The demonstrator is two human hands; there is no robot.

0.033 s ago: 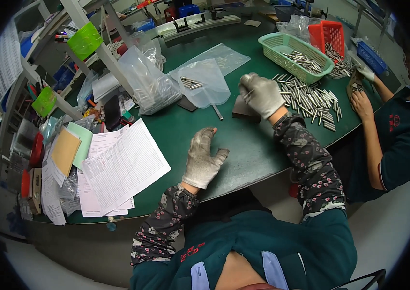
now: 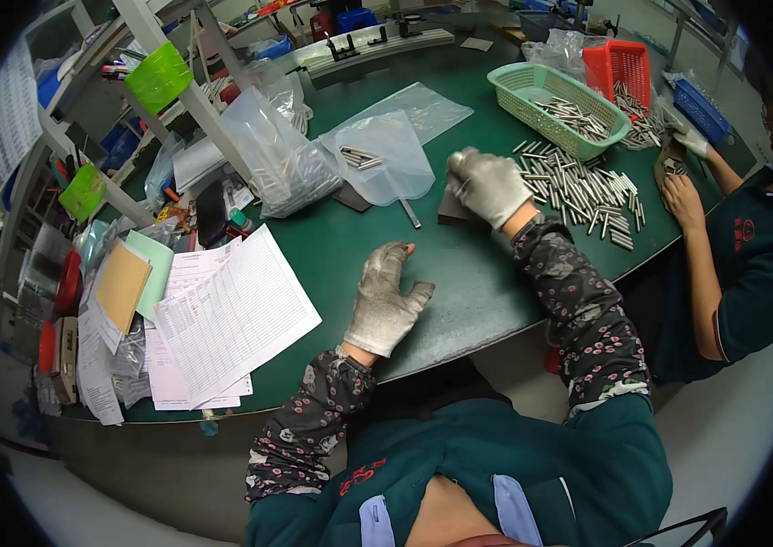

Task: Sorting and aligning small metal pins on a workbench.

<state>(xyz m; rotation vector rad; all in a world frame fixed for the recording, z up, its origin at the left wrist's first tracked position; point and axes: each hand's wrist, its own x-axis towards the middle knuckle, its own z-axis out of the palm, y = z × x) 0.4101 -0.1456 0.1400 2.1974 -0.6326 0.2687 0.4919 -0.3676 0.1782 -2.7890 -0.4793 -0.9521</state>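
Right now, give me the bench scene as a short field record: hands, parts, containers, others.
left hand: gloved, flat on the green table, holding nothing
right hand: gloved, on a small dark block
parts: metal pins spread just right of that hand
containers: green basket with pins; red basket behind it
plastic bag: clear, few pins inside
papers: printed forms, left
other: co-worker's hand at the table's right edge

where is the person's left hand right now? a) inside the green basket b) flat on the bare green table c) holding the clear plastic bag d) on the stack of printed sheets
b: the gloved left hand lies palm down on the bare green table, holding nothing, just right of the printed sheets and apart from the plastic bag and the green basket.
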